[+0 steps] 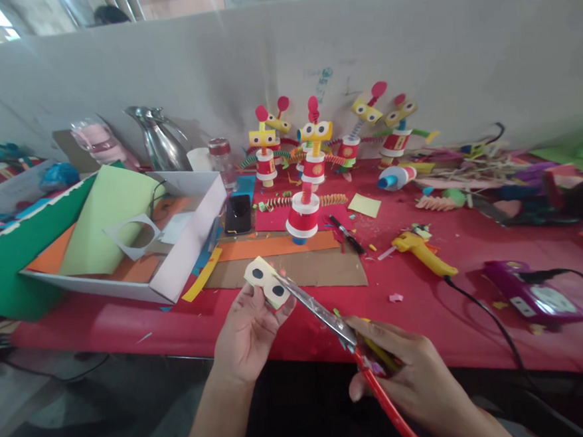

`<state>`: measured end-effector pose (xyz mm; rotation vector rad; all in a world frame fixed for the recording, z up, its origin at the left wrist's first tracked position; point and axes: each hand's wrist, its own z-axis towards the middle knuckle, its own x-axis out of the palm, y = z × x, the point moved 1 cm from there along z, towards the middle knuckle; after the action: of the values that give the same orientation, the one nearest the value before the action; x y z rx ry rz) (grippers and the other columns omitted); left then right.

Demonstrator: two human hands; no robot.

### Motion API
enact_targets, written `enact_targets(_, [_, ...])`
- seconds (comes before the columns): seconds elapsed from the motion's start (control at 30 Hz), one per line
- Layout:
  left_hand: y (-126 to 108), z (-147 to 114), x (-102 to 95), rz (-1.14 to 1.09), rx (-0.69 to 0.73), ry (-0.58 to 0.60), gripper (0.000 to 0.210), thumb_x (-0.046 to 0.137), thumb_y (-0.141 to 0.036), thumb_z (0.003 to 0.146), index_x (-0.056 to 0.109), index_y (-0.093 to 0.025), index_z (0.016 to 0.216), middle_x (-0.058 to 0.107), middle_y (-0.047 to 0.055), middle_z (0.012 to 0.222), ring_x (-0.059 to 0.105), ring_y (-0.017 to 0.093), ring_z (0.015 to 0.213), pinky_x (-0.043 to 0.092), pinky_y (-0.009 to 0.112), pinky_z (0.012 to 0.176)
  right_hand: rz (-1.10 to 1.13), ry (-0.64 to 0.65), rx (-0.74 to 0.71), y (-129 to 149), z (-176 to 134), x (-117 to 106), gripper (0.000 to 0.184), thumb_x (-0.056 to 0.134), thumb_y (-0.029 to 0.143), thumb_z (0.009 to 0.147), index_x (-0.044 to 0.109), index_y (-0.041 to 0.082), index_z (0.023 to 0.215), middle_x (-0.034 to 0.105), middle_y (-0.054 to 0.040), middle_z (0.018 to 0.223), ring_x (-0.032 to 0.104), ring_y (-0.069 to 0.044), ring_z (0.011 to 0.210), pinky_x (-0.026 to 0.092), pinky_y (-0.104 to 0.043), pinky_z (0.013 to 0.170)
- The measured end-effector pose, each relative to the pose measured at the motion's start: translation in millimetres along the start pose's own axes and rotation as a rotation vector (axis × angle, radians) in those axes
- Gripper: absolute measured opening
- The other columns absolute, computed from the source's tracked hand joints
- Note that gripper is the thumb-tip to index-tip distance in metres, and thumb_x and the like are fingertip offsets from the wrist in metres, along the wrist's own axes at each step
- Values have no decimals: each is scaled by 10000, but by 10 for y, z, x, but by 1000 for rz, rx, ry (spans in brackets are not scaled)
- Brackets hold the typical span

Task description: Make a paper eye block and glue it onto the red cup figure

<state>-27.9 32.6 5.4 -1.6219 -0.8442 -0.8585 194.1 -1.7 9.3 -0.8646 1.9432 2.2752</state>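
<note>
Clamped on a pale card (268,284) with the left hand (244,331), in front of the brown sheet (320,270); wrapped round scissors (348,336) with the right hand (408,357), pointed at the card, perhaps touching. Already showing both eyes (257,273); not yet joined to the headless cup figure (303,218).

Red-handled scissors (323,313) slant up to a tilted pale-yellow paper strip (269,282) with two black dots.

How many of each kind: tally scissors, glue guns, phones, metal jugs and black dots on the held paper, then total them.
Scissors: 1
Glue gun: 1
Phone: 1
Metal jug: 1
Black dots on the held paper: 2
Total: 6
</note>
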Motion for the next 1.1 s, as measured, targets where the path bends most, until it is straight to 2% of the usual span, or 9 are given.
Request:
enact_targets(0.13, [0, -2, 4, 14, -3, -9, 344, 608, -180, 876, 636, -312, 1192, 725, 27, 1110, 658, 169, 1033, 536, 351, 907, 30, 12, 69, 15, -15, -6, 403, 658, 365, 830, 640, 213, 1203, 713, -16, 656, 692, -174, 605, 577, -240, 586])
enact_targets(0.3, [-3, -4, -1, 18, -13, -7, 307, 625, -191, 866, 658, -295, 1153, 731, 32, 1091, 658, 182, 1046, 533, 352, 913, -37, -17, 82, 23, -29, -33, 375, 649, 385, 823, 671, 222, 1160, 719, -24, 660, 704, -193, 649, 573, -239, 563])
enact_targets(0.43, [-3, -6, -14, 7, -11, -6, 252, 629, -190, 864, 680, -275, 1096, 738, 38, 1069, 663, 182, 1037, 541, 352, 903, -102, 26, 72, 15, -40, -59, 319, 633, 329, 842, 682, 217, 1137, 723, -11, 651, 678, -170, 639, 555, -220, 582])
enact_targets(0.8, [-13, 0, -7, 42, -2, -33, 246, 639, -203, 861, 680, -242, 1101, 747, 44, 1029, 681, 172, 968, 562, 336, 868, -168, 37, 43, 27, -46, -148, 376, 617, 267, 841, 648, 213, 1211, 737, 13, 607, 658, -167, 607, 561, -247, 652])
enact_targets(1.1, [-17, 17, -15, 55, -27, -66, 152, 664, -211, 847, 693, -200, 996, 751, 36, 961, 696, 163, 876, 595, 311, 786, -209, 63, 35, 61, -65, -233, 337, 553, 182, 822, 689, 219, 1127, 737, 17, 595, 672, -162, 579, 565, -261, 636])
